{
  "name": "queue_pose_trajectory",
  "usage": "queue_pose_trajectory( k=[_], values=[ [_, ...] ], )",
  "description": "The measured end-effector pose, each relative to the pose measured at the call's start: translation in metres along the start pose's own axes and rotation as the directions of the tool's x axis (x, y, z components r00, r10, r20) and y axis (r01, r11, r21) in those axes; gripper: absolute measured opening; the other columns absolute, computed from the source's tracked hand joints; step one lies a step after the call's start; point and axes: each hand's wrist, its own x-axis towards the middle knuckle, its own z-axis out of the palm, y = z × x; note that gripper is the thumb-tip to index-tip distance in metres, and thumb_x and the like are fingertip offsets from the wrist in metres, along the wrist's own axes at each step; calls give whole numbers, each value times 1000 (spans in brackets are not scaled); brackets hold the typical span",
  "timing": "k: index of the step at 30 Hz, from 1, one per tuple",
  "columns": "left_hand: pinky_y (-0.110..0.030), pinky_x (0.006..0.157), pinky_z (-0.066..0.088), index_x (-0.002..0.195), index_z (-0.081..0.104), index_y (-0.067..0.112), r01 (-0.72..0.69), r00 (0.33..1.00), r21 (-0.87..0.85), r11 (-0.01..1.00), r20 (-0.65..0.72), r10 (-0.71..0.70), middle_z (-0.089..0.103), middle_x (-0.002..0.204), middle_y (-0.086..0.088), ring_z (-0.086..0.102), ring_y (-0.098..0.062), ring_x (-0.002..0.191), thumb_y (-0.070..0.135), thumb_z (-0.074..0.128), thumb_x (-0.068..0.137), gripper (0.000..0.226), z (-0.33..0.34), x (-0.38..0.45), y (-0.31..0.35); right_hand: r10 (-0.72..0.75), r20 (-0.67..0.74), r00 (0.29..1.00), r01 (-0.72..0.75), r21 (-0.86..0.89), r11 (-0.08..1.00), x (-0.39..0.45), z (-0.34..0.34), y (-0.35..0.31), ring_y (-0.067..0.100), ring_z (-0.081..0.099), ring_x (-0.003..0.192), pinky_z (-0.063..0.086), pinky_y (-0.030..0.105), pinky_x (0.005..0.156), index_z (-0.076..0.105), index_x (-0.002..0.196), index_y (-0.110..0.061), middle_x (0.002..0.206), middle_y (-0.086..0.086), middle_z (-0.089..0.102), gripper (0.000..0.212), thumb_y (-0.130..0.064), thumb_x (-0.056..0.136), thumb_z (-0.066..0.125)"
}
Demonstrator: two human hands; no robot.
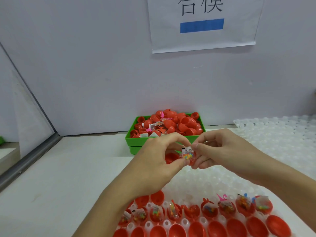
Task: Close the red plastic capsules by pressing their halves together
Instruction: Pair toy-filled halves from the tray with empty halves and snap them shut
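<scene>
My left hand [159, 158] and my right hand [220, 147] meet in front of me above the table. Between their fingertips they pinch a small clear packet of coloured beads [187, 153] with a white label. A red capsule half [171, 157] shows under my left fingers, and another bit of red [192, 161] peeks out below the packet. In a clear plastic tray [205, 182] near me stand several open red halves with toy packets [172, 211] and a front row of closed red capsules [217, 229].
A green bin [136, 141] heaped with red halves and packets sits at the back against the white wall. A second clear bubble tray [282, 134] lies at the right. A metal rail [30, 159] runs along the left edge of the white table.
</scene>
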Motion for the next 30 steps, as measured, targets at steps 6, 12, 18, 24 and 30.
queue_pose_trajectory(
  k=[6, 12, 18, 24, 30],
  values=[
    [-26, 93, 54, 98, 66, 32, -16, 1000, -8, 1000, -3, 16, 68, 100, 21, 63, 6, 101, 24, 72, 89, 13, -1, 0, 1, -51, 9, 999, 51, -11, 999, -1, -1, 0, 22, 76, 75, 61, 27, 71, 67, 92, -10, 75, 9, 76, 17, -22, 98, 57],
    [-25, 92, 55, 96, 68, 29, -21, 1000, -11, 1000, -15, 20, 70, 97, 20, 65, 4, 99, 24, 72, 89, 10, -2, 0, 0, -216, 52, 975, 222, -181, 958, -3, -5, -1, 13, 74, 79, 61, 30, 74, 68, 89, -18, 80, 0, 76, 13, -24, 95, 58],
    [-29, 88, 57, 97, 62, 29, -15, 999, -20, 1000, -30, 14, 71, 96, 15, 68, 0, 95, 32, 73, 88, 15, 2, 1, 3, -500, 13, 866, 453, -448, 771, -5, -1, 3, 8, 67, 81, 54, 24, 61, 71, 83, -29, 79, -17, 69, 12, -39, 78, 75],
    [-39, 88, 57, 99, 54, 32, 2, 999, -117, 993, -38, -6, 75, 94, 13, 72, -5, 90, 23, 73, 88, 24, 2, 0, 5, -541, -38, 840, 471, -444, 762, -3, -1, 3, 7, 69, 71, 54, 26, 60, 75, 79, -25, 69, -18, 71, 12, -20, 88, 70],
    [-41, 88, 57, 94, 59, 24, -22, 998, -165, 986, -63, 12, 74, 92, 5, 72, -11, 93, 19, 63, 96, 6, 4, 1, 5, -517, -56, 854, 456, -396, 797, -4, 0, 1, 10, 72, 72, 55, 36, 64, 70, 81, -20, 69, -14, 73, 8, -16, 87, 73]
  ],
)
